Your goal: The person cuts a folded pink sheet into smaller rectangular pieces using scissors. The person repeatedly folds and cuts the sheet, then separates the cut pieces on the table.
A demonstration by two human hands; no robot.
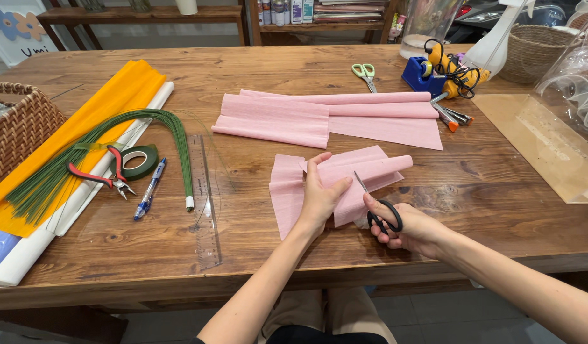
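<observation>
Head view: left hand (pixel 319 199) presses a folded pink crepe paper piece (pixel 345 181) against the wooden bench (pixel 262 70), while right hand (pixel 411 229) grips black-handled scissors (pixel 380 210), blades touching the paper's edge.

The left hand (pixel 319 194) lay palm-down, fingers curled in a grip; the right hand (pixel 411 229) was closed, both forearms reaching forward.
</observation>
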